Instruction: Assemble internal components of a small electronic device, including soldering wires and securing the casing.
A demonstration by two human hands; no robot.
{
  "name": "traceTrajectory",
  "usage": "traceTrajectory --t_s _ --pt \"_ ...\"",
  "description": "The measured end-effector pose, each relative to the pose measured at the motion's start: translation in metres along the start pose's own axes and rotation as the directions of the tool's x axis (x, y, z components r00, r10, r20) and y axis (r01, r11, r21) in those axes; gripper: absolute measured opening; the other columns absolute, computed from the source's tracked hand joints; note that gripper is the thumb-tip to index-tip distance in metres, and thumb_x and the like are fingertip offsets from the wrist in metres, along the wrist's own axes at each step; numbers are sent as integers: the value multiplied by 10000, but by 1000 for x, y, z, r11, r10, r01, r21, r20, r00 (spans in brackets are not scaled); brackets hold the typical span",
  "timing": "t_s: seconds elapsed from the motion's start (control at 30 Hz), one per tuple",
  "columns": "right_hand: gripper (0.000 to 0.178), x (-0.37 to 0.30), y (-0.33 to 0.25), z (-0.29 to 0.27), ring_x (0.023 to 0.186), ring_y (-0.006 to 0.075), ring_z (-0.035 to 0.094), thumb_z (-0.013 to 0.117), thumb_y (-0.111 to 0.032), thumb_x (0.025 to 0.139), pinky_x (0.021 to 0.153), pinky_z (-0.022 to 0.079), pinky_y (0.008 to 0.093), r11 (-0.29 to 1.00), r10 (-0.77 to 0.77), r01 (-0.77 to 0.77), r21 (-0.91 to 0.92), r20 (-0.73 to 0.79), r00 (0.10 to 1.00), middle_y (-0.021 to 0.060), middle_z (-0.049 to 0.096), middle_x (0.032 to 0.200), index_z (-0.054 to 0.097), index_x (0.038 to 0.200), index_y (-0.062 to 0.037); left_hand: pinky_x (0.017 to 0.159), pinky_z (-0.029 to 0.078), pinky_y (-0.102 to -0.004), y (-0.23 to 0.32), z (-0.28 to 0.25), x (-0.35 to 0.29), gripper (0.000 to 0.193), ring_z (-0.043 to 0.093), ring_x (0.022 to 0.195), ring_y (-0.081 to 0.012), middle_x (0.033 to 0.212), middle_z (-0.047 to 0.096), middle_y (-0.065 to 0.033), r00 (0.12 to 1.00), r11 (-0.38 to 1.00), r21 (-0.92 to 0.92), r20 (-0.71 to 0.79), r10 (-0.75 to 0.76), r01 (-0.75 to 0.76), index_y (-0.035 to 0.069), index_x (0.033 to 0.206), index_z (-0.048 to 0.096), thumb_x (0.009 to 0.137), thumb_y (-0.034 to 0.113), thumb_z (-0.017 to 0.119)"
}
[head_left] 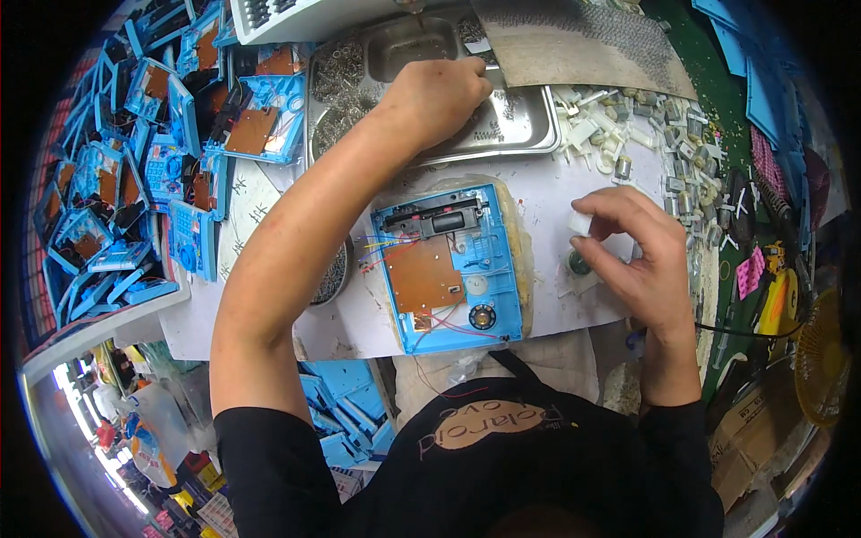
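My right hand (641, 255) pinches a small white plastic piece (581, 221) between thumb and forefinger, right of the blue plastic case. That open blue case (502, 309) lies flat in front of me, holding a brown circuit board (417, 278), a black mechanism (439, 221), thin wires and a small round speaker (482, 316). My left arm stretches over the table, and my left hand (435, 99) hovers above a compartmented metal tray (538, 134) of small metal parts. Its fingers are drawn together at the tips; what they hold, if anything, is hidden.
Many blue cases with brown boards (193, 179) pile up at the left. Small motors and white plastic parts (619, 134) spread at the right below a metal sheet (592, 45). A round bowl of tiny parts (334, 276) sits beside my left forearm. More blue shells (345, 403) lie lower down.
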State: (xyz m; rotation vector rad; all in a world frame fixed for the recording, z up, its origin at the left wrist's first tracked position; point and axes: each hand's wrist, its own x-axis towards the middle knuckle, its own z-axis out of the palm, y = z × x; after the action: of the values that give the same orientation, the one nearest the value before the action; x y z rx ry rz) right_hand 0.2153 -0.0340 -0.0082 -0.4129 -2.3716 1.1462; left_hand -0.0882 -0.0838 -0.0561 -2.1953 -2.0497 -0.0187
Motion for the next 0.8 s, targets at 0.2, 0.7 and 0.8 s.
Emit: traceTrajectory --t_s 0.2,0.7,0.8 --pt "363 -21 -2 -5 863 180 669 812 67 762 758 561 279 951 91 -34 306 -175 980 124 632 1073 690 1102 31 602 520 -292 45 -84 -61 170 638 688 -163 846 638 -84 947 822 -565 -223 -233 69 29 1010 676 853 49 736" --pt "358 -30 -45 40 781 283 737 885 -5 713 670 576 345 929 -297 263 259 101 950 127 765 940 718 1029 -18 738 626 -311 174 -70 -209 161 749 929 -242 1105 737 -195 735 -813 -563 488 -472 -148 0 1147 618 990 -5 654" --pt "369 -29 -50 42 781 278 739 879 -4 718 673 582 341 931 -326 303 201 93 941 125 765 936 715 1048 -21 718 640 -308 177 -70 -205 145 754 903 -235 1078 732 -194 727 -785 -611 493 -478 -102 2 1124 604 988 7 655"
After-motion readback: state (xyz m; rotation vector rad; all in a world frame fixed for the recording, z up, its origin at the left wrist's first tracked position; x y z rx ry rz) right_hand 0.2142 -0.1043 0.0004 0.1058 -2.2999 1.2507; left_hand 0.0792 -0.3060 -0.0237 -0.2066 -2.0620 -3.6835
